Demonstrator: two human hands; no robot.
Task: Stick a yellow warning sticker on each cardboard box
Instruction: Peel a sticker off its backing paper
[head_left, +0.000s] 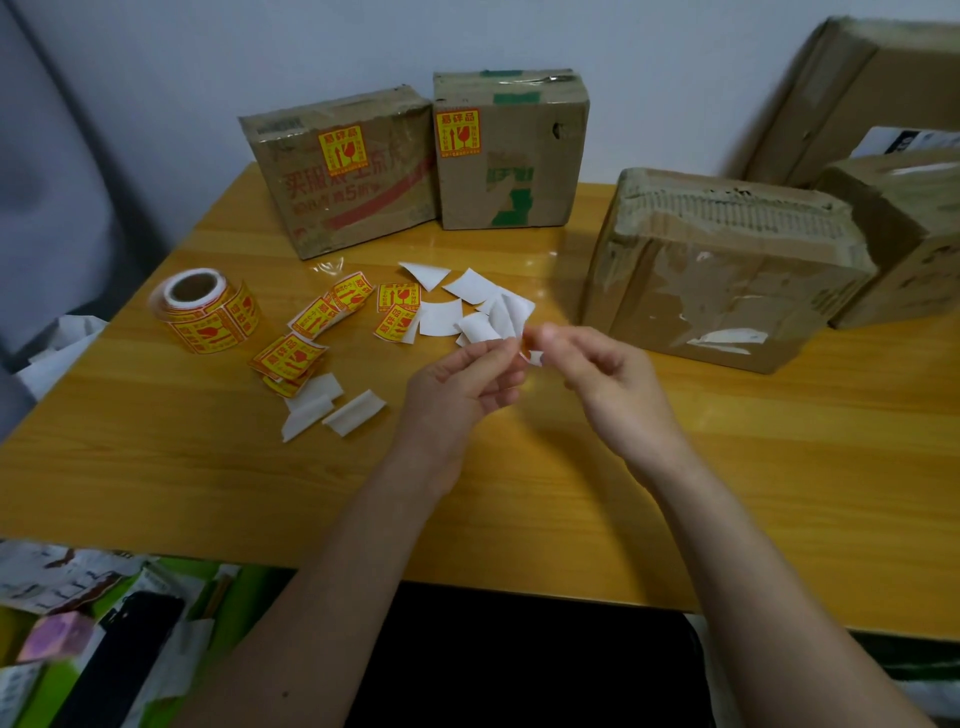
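- Left hand (467, 379) and right hand (602, 374) meet mid-worktop (519, 467), fingers of both pinching one small sticker (532, 357).
- Two stickered boxes (343, 171) stand at 11 o'clock.
- Unstickered box (727, 265) lies at 2 o'clock.
- Sticker roll (205, 309) sits at 9 o'clock.

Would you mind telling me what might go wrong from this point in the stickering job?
1. The left hand and right hand pinch a small sticker piece between them; it may curl onto itself or cling to a finger.
2. The nearest unlabelled box has a torn, patchy face, so a sticker might grip poorly there.
3. White backing scraps lie mixed with loose stickers, inviting a wrong pick.
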